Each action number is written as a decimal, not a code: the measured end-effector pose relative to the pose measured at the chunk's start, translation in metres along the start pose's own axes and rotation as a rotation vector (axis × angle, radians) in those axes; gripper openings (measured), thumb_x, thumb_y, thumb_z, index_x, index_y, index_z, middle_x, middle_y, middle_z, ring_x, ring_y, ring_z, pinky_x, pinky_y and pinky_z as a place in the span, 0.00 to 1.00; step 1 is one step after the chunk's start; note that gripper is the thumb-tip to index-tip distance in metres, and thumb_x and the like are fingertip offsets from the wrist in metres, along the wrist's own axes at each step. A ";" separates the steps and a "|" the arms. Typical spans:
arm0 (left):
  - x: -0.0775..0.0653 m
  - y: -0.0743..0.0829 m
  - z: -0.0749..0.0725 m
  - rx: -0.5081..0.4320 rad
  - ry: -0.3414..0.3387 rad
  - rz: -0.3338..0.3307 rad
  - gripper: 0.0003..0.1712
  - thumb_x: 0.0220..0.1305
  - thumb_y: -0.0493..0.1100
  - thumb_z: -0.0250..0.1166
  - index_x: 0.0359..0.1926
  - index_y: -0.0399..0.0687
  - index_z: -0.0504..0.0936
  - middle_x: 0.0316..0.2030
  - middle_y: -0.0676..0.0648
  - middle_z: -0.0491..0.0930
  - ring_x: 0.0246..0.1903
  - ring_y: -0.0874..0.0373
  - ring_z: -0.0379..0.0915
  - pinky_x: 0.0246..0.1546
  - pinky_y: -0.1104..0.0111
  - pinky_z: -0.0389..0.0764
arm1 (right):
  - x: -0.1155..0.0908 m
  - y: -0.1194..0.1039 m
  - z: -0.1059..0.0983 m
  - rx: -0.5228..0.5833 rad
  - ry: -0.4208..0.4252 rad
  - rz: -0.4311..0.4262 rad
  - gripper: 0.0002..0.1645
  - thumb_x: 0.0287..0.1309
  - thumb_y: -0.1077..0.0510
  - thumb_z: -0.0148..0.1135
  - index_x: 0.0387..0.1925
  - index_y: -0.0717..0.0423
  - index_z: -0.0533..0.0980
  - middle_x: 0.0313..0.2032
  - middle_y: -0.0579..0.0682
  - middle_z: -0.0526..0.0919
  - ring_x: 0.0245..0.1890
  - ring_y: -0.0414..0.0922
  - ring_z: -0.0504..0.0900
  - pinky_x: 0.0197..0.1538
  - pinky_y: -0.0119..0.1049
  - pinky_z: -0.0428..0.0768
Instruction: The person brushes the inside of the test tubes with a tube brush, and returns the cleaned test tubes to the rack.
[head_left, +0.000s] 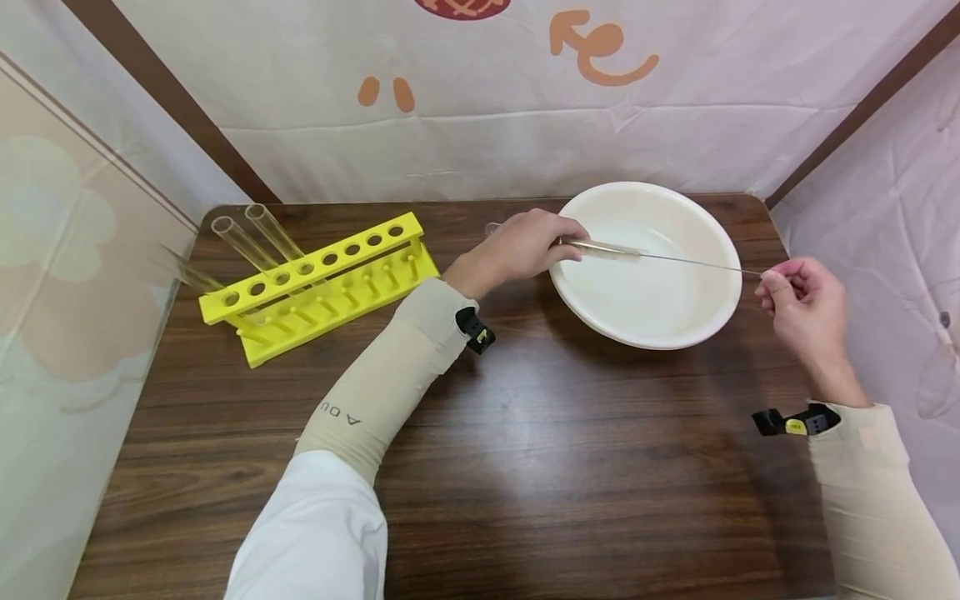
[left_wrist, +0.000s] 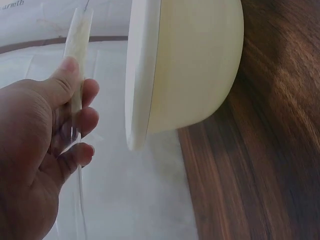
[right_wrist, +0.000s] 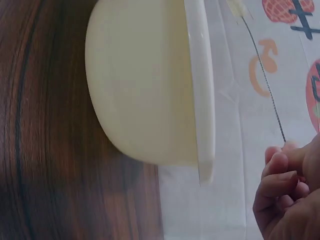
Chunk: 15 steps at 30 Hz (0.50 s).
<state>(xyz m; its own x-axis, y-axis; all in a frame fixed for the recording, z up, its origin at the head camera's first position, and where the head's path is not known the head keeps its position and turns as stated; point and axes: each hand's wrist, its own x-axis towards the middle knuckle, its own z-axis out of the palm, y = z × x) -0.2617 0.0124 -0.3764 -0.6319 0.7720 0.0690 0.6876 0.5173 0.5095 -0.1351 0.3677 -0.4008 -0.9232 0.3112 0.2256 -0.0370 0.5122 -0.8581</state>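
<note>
My left hand (head_left: pixel 525 243) grips a clear glass test tube (left_wrist: pixel 85 22) at the left rim of a white basin (head_left: pixel 645 292). The tube lies nearly level over the basin, its mouth facing right. Pale bristles of a test tube brush (left_wrist: pixel 77 42) fill the tube near the mouth. From there the brush's thin twisted wire handle (right_wrist: pixel 265 82) runs out across the basin. Beyond the right rim, my right hand (head_left: pixel 808 312) pinches the far end of that wire between thumb and fingertips. My left fingers hide part of the tube.
A yellow test tube rack (head_left: pixel 341 258) stands at the left, with a row of holes and pegs. Three clear test tubes (head_left: pixel 243 242) lean in its left half. Printed cloth walls (head_left: pixel 487 158) close off the wooden table (head_left: pixel 525 467) at the back and sides.
</note>
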 end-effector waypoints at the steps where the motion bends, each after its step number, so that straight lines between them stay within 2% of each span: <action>1: -0.001 -0.001 -0.001 -0.003 -0.001 -0.001 0.17 0.74 0.50 0.63 0.58 0.51 0.84 0.49 0.55 0.85 0.45 0.60 0.79 0.51 0.65 0.75 | 0.000 0.001 -0.002 0.011 0.009 -0.003 0.10 0.70 0.68 0.58 0.30 0.57 0.75 0.20 0.33 0.79 0.19 0.30 0.75 0.24 0.19 0.74; 4: -0.003 -0.002 -0.002 -0.012 0.001 -0.004 0.17 0.73 0.50 0.63 0.57 0.50 0.85 0.48 0.54 0.85 0.43 0.60 0.78 0.50 0.65 0.75 | -0.001 0.003 -0.006 0.051 0.021 -0.005 0.12 0.69 0.69 0.58 0.28 0.56 0.75 0.20 0.34 0.80 0.18 0.29 0.76 0.24 0.19 0.75; 10: -0.007 -0.006 -0.004 -0.014 0.002 -0.023 0.16 0.74 0.49 0.63 0.57 0.50 0.85 0.47 0.54 0.85 0.43 0.60 0.77 0.49 0.65 0.75 | -0.002 0.011 -0.015 0.257 0.075 0.005 0.15 0.66 0.73 0.58 0.26 0.55 0.75 0.18 0.39 0.82 0.16 0.31 0.77 0.22 0.19 0.74; 15: -0.010 -0.011 -0.005 -0.033 -0.007 -0.038 0.16 0.74 0.49 0.62 0.57 0.50 0.84 0.48 0.53 0.85 0.43 0.59 0.77 0.49 0.65 0.75 | -0.002 0.020 -0.025 0.319 0.096 -0.094 0.14 0.66 0.73 0.59 0.26 0.57 0.76 0.19 0.41 0.83 0.17 0.32 0.78 0.23 0.19 0.74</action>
<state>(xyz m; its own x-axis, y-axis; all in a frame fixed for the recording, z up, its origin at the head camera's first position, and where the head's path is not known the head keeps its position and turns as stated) -0.2650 -0.0026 -0.3779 -0.6551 0.7543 0.0430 0.6504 0.5341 0.5401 -0.1242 0.3972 -0.4073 -0.8705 0.3557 0.3402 -0.2523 0.2711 -0.9289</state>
